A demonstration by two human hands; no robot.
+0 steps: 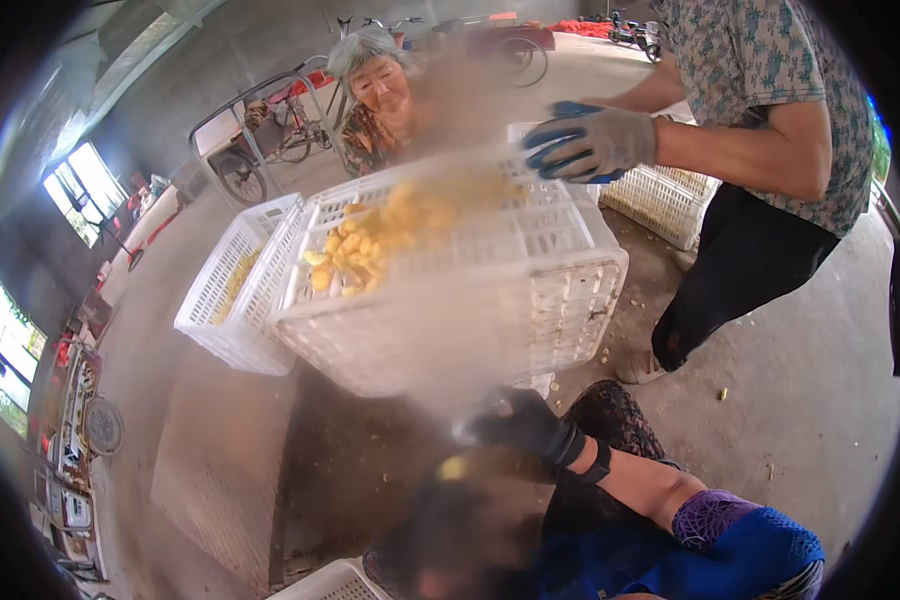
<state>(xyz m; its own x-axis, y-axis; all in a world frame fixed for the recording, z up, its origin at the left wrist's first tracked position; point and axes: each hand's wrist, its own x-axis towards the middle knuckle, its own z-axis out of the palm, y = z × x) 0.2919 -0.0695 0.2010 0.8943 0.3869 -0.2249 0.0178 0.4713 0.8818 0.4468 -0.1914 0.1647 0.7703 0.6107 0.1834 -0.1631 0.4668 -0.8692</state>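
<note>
My right hand (518, 425), in a dark glove with a black wristband behind it, is just below the near side of a white slatted crate (575, 315). Blur smears its fingers, so its hold cannot be made out. Lower down, a dark smeared shape that looks like my gloved left hand (480, 515) has a small yellow piece (452, 467) beside it. Whether that hand grips the piece is unclear. On top of the crate lies a heap of small oval yellow pieces (355, 252), some paler, their kind unclear. A haze covers the picture's middle.
Across the crate sits a person (362, 150). At right stands another, whose grey-and-blue gloved hand (595, 143) is over the crate's far corner. More white crates stand left (215, 285) and behind right (660, 205). A board (215, 470) lies on the floor. Tricycles are behind.
</note>
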